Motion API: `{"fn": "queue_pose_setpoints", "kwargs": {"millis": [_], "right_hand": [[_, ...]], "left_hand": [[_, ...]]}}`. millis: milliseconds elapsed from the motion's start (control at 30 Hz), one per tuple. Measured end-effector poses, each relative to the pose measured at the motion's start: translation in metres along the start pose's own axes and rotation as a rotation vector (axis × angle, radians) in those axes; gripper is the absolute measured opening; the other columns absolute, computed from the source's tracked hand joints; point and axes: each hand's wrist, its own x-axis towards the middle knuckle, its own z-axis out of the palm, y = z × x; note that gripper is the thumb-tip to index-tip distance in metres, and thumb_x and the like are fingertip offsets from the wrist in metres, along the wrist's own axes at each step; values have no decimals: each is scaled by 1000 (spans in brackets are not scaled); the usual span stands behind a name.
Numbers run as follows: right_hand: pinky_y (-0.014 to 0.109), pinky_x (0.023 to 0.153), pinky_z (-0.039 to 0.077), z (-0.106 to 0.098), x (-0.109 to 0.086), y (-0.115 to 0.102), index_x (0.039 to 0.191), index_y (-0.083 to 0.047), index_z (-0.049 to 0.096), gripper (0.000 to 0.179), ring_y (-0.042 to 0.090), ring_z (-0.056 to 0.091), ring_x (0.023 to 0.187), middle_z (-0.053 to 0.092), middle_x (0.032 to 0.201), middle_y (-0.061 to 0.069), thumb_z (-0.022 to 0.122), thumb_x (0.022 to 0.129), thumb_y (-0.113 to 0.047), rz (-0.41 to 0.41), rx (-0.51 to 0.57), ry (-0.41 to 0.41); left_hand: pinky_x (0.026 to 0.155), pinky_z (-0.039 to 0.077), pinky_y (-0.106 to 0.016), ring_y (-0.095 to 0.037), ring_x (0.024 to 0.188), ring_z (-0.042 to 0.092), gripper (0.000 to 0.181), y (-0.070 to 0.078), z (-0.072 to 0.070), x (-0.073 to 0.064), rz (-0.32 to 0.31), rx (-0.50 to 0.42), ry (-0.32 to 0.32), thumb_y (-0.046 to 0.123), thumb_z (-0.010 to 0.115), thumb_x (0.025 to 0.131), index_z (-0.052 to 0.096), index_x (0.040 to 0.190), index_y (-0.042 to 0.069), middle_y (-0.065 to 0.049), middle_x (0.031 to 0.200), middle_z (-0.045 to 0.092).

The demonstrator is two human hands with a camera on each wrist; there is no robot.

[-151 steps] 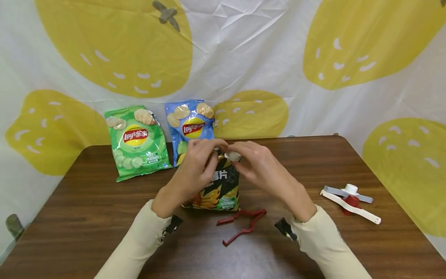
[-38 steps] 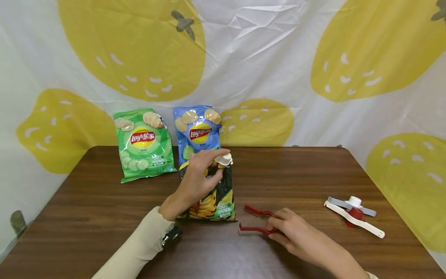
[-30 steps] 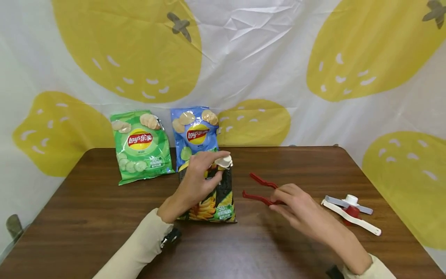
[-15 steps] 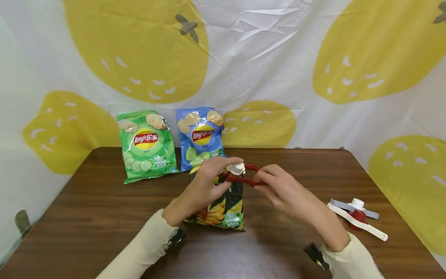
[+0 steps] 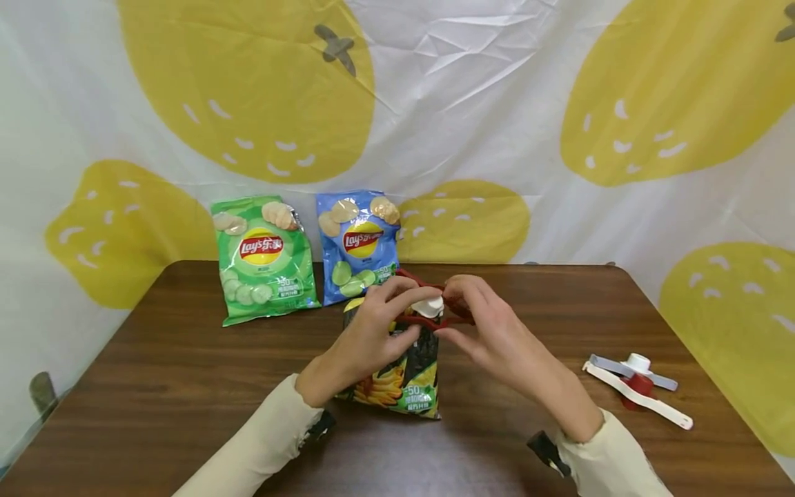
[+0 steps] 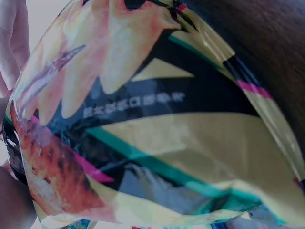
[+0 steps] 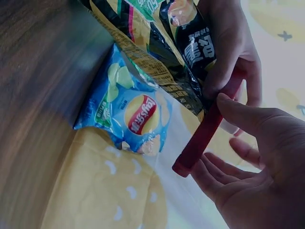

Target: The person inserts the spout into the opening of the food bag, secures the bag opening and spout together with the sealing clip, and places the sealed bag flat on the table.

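Observation:
My left hand (image 5: 385, 324) pinches the folded top of a black chip bag (image 5: 422, 366), which stands upright on the table. A white rounded piece (image 5: 428, 306) shows at that fold. My right hand (image 5: 497, 324) holds a red hinged bag clip (image 7: 205, 129), thumb and fingers on its right end. In the head view, the clip's two arms lie either side of the bag's top, one behind and one in front, reaching to the left fingers. The left wrist view is filled by the bag's printed side (image 6: 143, 109).
Behind on the left, a green chip bag (image 5: 263, 259) and a blue chip bag (image 5: 360, 241) lean against the printed cloth (image 5: 466, 124). Clips with long white (image 5: 640, 397) and grey (image 5: 664, 381) arms and a white cap (image 5: 638, 362) lie on the table (image 5: 186, 400) at right.
Earlier the red clip lay on the table before the bag. My right hand has picked it up and brought it left over the bag's top. My left hand has kept its pinch.

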Motion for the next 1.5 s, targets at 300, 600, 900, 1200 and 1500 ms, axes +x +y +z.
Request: {"fn": "queue_pose_setpoints", "kwargs": {"millis": [300, 600, 900, 1200, 1500], "right_hand": [[30, 79, 56, -2, 3, 3, 136, -2, 55, 58, 17, 67, 98, 66, 116, 6, 80, 84, -10, 67, 98, -78], [29, 67, 52, -18, 17, 0, 115, -14, 66, 35, 10, 60, 81, 65, 99, -6, 81, 84, -18, 78, 58, -204], [30, 81, 52, -23, 21, 4, 125, -18, 65, 41, 8, 59, 100, 62, 120, -7, 79, 87, -21, 120, 129, -224], [29, 85, 53, -14, 22, 6, 137, -12, 58, 49, 6, 63, 104, 65, 124, -5, 73, 92, -21, 116, 219, -244], [30, 85, 52, -6, 23, 11, 133, -19, 61, 43, 3, 63, 101, 67, 120, -11, 72, 92, -29, 152, 213, -262]], "left_hand": [[77, 50, -23, -17, 95, 55, 49, 1, -1, -2, 17, 6, -19, -2, 69, 84, 62, 131, 12, -6, 109, 57], [74, 47, -28, -16, 89, 56, 49, 7, -2, 2, 54, 139, -48, 6, 73, 86, 63, 132, 14, -5, 111, 60], [75, 51, -28, -17, 91, 60, 48, 9, -7, 8, 67, 191, -60, 10, 75, 85, 64, 131, 14, -6, 116, 62], [71, 53, -31, -17, 80, 61, 45, 8, -10, 5, 68, 300, -93, 15, 77, 86, 65, 130, 14, -6, 116, 63], [69, 53, -31, -17, 79, 61, 46, 5, -11, -1, 62, 318, -66, 15, 77, 85, 65, 129, 13, -6, 114, 63]]}}
